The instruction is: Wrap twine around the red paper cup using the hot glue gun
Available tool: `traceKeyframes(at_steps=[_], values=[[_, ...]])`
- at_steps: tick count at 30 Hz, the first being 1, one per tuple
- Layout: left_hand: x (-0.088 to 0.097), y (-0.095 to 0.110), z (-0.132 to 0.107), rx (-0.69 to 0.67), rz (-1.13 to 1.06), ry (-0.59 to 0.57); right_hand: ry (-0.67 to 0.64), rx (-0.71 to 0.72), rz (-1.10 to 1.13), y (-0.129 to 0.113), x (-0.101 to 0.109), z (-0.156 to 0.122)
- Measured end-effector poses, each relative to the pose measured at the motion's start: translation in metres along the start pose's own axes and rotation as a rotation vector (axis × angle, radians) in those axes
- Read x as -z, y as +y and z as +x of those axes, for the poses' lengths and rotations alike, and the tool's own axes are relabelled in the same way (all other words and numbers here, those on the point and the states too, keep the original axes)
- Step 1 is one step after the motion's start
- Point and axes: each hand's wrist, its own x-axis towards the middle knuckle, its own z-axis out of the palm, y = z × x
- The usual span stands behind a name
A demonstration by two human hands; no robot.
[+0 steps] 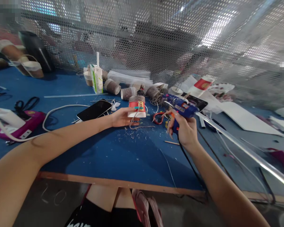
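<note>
My left hand (123,117) holds a red and white paper cup (133,105) above the table, its upper end wrapped in grey-brown cord. A loose tail of that cord (142,127) hangs down in front of the cup. In my right hand (183,129) is a blue hot glue gun (181,105), its nozzle pointing left toward the cup but apart from it. A long clear glue stick (241,148) runs out of its back end. Red-handled scissors (158,118) lie between the two hands.
A black phone (94,110) lies left of the cup, near a white cable and a purple power strip (26,124). Several cord-wrapped cups (128,93) and a drink carton (97,78) stand behind. A perforated metal screen (142,34) closes off the back. White boards (248,118) lie right.
</note>
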Motion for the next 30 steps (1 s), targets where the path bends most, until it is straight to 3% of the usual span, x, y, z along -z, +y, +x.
traceKeyframes(at_steps=[7, 23, 30], values=[[0.001, 0.0, 0.002, -0.002, 0.02, 0.013, 0.02, 0.133, -0.04, -0.002, 0.0, -0.009], [0.0, -0.001, 0.0, -0.017, 0.006, -0.016, -0.011, 0.003, 0.015, 0.003, 0.001, 0.001], [0.001, -0.001, 0.002, -0.018, -0.003, -0.014, -0.016, 0.053, 0.028, -0.005, 0.001, -0.012]])
